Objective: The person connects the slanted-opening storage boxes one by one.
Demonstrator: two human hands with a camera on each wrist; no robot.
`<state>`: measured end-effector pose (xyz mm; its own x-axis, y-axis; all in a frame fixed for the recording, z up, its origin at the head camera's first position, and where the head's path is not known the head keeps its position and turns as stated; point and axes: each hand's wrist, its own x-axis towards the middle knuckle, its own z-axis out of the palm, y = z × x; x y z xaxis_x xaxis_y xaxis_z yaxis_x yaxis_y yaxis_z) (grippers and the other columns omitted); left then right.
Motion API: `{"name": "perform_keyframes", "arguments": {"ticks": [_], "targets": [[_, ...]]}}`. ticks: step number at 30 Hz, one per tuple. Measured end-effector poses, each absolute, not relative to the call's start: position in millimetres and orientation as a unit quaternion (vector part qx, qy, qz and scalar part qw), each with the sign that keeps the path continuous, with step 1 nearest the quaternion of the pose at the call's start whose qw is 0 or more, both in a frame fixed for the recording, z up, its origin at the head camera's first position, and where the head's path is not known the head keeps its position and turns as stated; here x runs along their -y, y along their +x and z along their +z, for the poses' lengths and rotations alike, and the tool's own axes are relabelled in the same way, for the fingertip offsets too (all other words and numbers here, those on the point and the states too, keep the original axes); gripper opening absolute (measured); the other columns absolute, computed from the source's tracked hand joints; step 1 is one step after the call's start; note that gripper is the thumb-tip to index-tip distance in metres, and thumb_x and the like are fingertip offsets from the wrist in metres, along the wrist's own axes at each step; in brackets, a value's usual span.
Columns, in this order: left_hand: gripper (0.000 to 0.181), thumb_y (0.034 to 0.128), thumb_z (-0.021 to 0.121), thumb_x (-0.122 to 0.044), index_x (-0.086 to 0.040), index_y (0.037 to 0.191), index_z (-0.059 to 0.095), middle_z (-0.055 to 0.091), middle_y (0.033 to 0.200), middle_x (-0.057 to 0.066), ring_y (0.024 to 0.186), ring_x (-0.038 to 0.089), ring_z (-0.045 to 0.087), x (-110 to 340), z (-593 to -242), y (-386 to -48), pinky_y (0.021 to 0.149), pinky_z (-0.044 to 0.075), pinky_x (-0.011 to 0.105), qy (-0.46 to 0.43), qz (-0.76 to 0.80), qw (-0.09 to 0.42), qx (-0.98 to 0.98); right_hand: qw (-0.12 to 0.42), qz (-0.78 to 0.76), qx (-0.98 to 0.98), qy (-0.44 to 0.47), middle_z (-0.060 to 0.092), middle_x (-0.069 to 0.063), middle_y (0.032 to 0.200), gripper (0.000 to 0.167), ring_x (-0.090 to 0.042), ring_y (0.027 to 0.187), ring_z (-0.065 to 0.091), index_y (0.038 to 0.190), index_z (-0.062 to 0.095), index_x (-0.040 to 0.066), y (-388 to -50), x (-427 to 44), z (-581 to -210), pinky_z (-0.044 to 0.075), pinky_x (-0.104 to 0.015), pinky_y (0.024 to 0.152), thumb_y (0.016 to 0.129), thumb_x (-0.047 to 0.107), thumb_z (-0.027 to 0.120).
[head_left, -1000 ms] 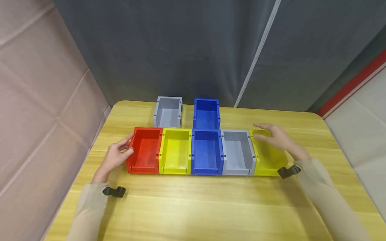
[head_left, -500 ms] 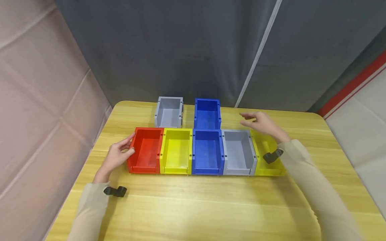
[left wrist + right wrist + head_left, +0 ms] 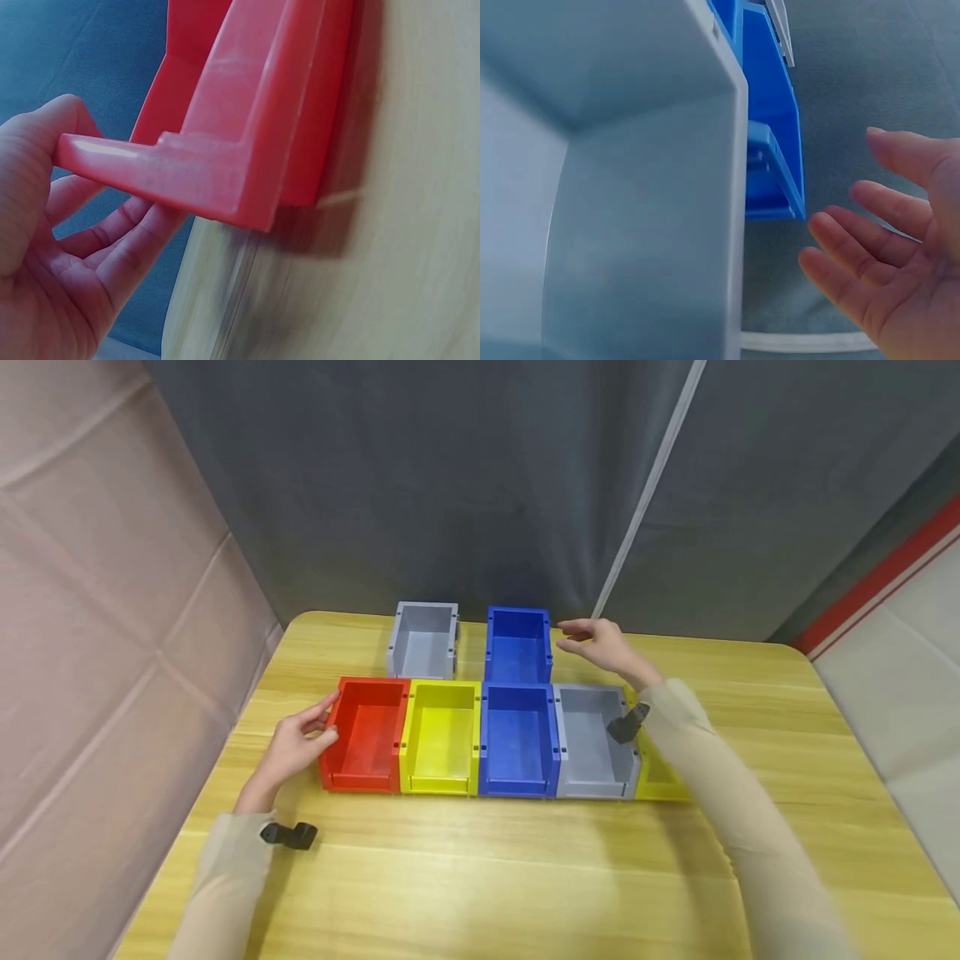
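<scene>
On the left, my left hand [image 3: 295, 746] holds the side rim of the red storage bin [image 3: 367, 727]. In the left wrist view, the thumb lies at the rim of the red bin [image 3: 232, 142] and the fingers reach beneath it. My right hand [image 3: 603, 647] hangs behind the front row, just right of the rear blue bin [image 3: 519, 647]. A gap parts its fingers [image 3: 847, 274] from the rear blue bin [image 3: 772, 97] in the right wrist view; they are loosely bent with nothing in them. The front grey bin [image 3: 588, 727] lies below the right wrist.
Between red and grey in the front row stand a yellow bin [image 3: 442, 731] and a blue bin [image 3: 517, 735]. Another yellow bin [image 3: 658, 768] at the right end is partly hidden by the sleeve. A grey bin [image 3: 423, 643] stands rear left on the wooden table [image 3: 450, 877], before a dark curtain [image 3: 412, 485].
My right hand has moved left and away from me, from above the right yellow bin to beside the rear blue bin. The left hand stays at the red bin.
</scene>
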<state>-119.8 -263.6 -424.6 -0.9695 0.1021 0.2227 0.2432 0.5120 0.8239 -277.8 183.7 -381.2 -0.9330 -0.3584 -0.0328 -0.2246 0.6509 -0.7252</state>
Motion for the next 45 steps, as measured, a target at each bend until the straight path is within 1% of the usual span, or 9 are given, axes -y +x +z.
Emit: {"name": "perform_keyframes", "arguments": {"ticks": [6,12,18,23,29,34,38,41,45], "targets": [[0.05,0.0787,0.056,0.015,0.015,0.128,0.047,0.057,0.086,0.023,0.074,0.002,0.055,263,-424,-121,0.061,0.049,0.01,-0.1,-0.482,0.07,0.868,0.071,-0.418,-0.898,-0.12,0.054,-0.023,0.127,0.046,-0.033,0.112,0.053,0.13,0.052,-0.003,-289,-168,-387,0.046,-0.043,0.093,0.09,0.017,0.062],[0.05,0.0795,0.056,0.015,0.014,0.128,0.047,0.057,0.085,0.021,0.073,0.004,0.054,263,-424,-122,0.06,0.049,0.011,-0.101,-0.478,0.067,0.87,0.068,-0.436,-0.895,-0.067,0.052,-0.024,0.128,0.054,-0.033,0.112,0.049,0.136,0.044,-0.004,-299,-157,-393,0.045,-0.042,0.094,0.089,0.015,0.062],[0.05,0.0797,0.056,0.015,0.014,0.129,0.047,0.058,0.085,0.022,0.073,0.003,0.054,263,-424,-122,0.061,0.049,0.011,-0.1,-0.479,0.065,0.87,0.092,-0.485,-0.869,-0.02,0.047,-0.025,0.132,0.054,-0.032,0.112,0.049,0.138,0.04,-0.004,-308,-150,-402,0.048,-0.04,0.092,0.091,0.013,0.06],[0.05,0.0795,0.056,0.015,0.014,0.129,0.046,0.058,0.085,0.023,0.073,0.006,0.054,262,-424,-123,0.06,0.049,0.011,-0.105,-0.479,0.066,0.869,0.123,-0.518,-0.847,0.01,0.042,-0.022,0.138,0.055,-0.035,0.118,0.049,0.141,0.035,-0.003,-311,-145,-406,0.046,-0.043,0.094,0.093,0.011,0.057],[0.05,0.0794,0.056,0.015,0.015,0.129,0.046,0.058,0.085,0.024,0.074,0.012,0.055,260,-424,-123,0.06,0.049,0.011,-0.109,-0.478,0.064,0.869,0.124,-0.532,-0.837,0.03,0.045,-0.024,0.135,0.055,-0.038,0.114,0.053,0.142,0.033,-0.005,-315,-144,-409,0.049,-0.046,0.088,0.092,0.003,0.055],[0.05,0.0795,0.056,0.015,0.015,0.129,0.046,0.059,0.086,0.025,0.075,0.017,0.056,260,-424,-124,0.061,0.049,0.011,-0.106,-0.479,0.062,0.869,0.126,-0.536,-0.834,0.037,0.046,-0.025,0.134,0.053,-0.038,0.113,0.054,0.14,0.036,-0.006,-317,-144,-410,0.05,-0.046,0.085,0.091,0.001,0.055],[0.05,0.0798,0.056,0.015,0.014,0.129,0.046,0.059,0.087,0.026,0.075,0.02,0.057,261,-425,-125,0.062,0.049,0.011,-0.105,-0.479,0.061,0.869,0.117,-0.535,-0.835,0.05,0.051,-0.025,0.128,0.051,-0.036,0.108,0.057,0.138,0.039,-0.006,-318,-142,-410,0.052,-0.044,0.083,0.09,0.001,0.055],[0.051,0.0796,0.056,0.015,0.014,0.129,0.046,0.059,0.086,0.025,0.075,0.021,0.057,260,-425,-125,0.061,0.049,0.011,-0.106,-0.478,0.06,0.87,0.094,-0.538,-0.834,0.073,0.054,-0.023,0.12,0.049,-0.029,0.097,0.06,0.135,0.043,-0.006,-318,-141,-410,0.054,-0.039,0.078,0.088,-0.001,0.057],[0.051,0.0798,0.055,0.015,0.014,0.13,0.045,0.059,0.087,0.026,0.075,0.023,0.057,260,-424,-126,0.061,0.049,0.011,-0.107,-0.482,0.056,0.868,0.059,-0.542,-0.833,0.097,0.055,-0.021,0.112,0.048,-0.021,0.083,0.059,0.131,0.049,-0.007,-319,-141,-407,0.057,-0.031,0.069,0.084,-0.003,0.061]]}}
